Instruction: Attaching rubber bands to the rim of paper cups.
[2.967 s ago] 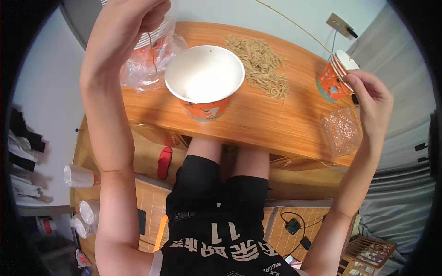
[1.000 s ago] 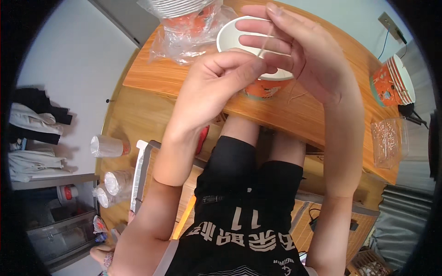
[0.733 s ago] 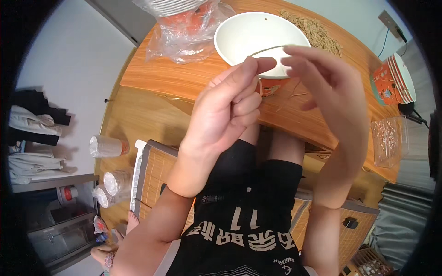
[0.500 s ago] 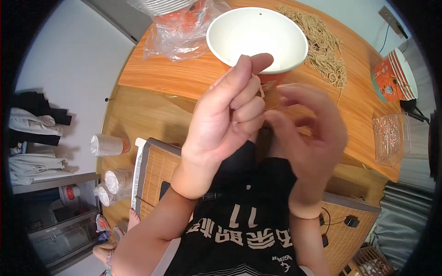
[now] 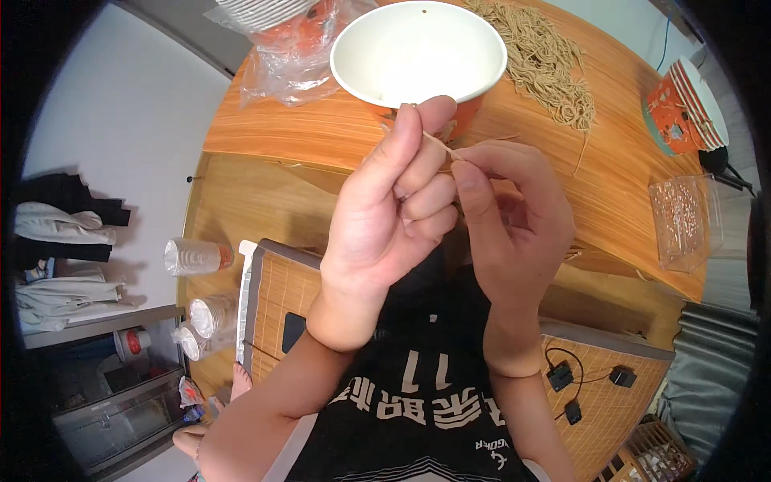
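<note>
A thin tan cord [image 5: 439, 145] is stretched short between my two hands, in front of the bucket. My left hand [image 5: 385, 197] pinches it between thumb and forefinger, the other fingers curled into the palm. On the cord's other end, the thumb and forefinger of my right hand [image 5: 518, 209] are pressed together. Just beyond my hands stands a large paper bucket [image 5: 418, 56], white inside and orange outside. Right of it, a tangled heap of tan cords [image 5: 542, 68] lies on the wooden table [image 5: 610, 177].
Plastic-wrapped stacked buckets [image 5: 281, 40] stand at the table's far left. More nested buckets [image 5: 683, 108] sit at the right, by a clear plastic box [image 5: 683, 225] of small pale pieces. Wrapped stacks of cups [image 5: 197, 255] are on the floor at left. Black adapters [image 5: 560, 376] with cables lie beside me.
My right hand has come in left toward my left hand, and its fingertips have closed on the cord. The bucket and table sit slightly farther left and up in view.
</note>
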Demonstrator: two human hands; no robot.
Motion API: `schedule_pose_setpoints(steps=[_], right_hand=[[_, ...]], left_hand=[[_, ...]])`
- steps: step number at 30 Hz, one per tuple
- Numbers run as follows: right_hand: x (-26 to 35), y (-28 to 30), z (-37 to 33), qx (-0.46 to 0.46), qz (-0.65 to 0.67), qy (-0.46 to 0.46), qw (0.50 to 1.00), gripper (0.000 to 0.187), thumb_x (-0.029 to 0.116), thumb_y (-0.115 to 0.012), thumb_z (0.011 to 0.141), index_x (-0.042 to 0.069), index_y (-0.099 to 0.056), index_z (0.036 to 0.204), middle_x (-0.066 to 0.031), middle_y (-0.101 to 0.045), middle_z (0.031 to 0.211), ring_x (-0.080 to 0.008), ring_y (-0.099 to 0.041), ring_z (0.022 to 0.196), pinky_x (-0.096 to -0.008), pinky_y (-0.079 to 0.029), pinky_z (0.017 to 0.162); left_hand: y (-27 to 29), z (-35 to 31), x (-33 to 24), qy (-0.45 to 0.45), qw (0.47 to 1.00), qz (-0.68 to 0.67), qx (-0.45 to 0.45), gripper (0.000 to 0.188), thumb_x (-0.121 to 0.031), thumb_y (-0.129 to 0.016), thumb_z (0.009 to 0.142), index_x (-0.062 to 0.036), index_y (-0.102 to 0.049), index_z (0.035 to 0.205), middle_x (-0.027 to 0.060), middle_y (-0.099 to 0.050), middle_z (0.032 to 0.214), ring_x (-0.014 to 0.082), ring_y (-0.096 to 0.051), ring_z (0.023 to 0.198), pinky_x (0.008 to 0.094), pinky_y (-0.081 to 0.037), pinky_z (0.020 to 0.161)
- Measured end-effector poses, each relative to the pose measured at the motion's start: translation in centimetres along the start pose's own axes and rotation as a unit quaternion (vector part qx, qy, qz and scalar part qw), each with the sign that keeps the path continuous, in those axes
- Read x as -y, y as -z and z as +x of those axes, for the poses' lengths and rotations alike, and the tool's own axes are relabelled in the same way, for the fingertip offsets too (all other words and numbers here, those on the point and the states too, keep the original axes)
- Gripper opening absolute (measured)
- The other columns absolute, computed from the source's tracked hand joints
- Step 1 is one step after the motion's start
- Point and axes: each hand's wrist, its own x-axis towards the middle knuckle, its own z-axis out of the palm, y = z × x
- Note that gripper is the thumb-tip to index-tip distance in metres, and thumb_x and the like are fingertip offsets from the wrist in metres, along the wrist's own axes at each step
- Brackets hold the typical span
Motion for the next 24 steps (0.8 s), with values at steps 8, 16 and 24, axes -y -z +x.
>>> schedule_pose_setpoints(steps=[8,16,24], right_hand=[[2.9,2.9,-2.0,0.08,-0.176,0.137,0.971,0.006,-0.001,-0.058,0.088,0.001,-0.057,0.083,-0.0094,-0.054,0.076,-0.0205,-0.051,0.063,-0.0305,-0.039,0.055],[4.4,2.8,-2.2,0.223,-0.295,0.169,0.914,0.008,0.003,-0.065,0.08,0.004,-0.058,0.076,-0.009,-0.054,0.071,-0.0271,-0.052,0.059,-0.0348,-0.042,0.053],[3.6,0.1,0.4,0.219,-0.328,0.193,0.898,0.011,0.012,-0.068,0.078,0.012,-0.058,0.074,-0.0036,-0.052,0.068,-0.0228,-0.056,0.062,-0.034,-0.043,0.049]], left_hand=[[-0.1,-4.2,2.3,0.03,0.964,0.204,-0.169,0.027,-0.018,-0.05,0.102,-0.0012,-0.063,0.119,-0.0099,-0.034,0.06,0.0023,-0.029,0.05,0.0196,-0.021,0.045],[-0.1,-8.3,-0.5,-0.202,0.664,0.7,-0.169,0.026,-0.008,-0.079,0.075,-0.0024,-0.07,0.098,0.0092,-0.064,0.082,0.0181,-0.061,0.081,0.0308,-0.048,0.078],[-0.6,-5.9,-2.8,0.05,0.89,0.429,-0.149,0.029,-0.007,-0.071,0.086,-0.001,-0.064,0.113,0.0073,-0.069,0.102,0.0096,-0.065,0.083,0.0243,-0.051,0.075]])
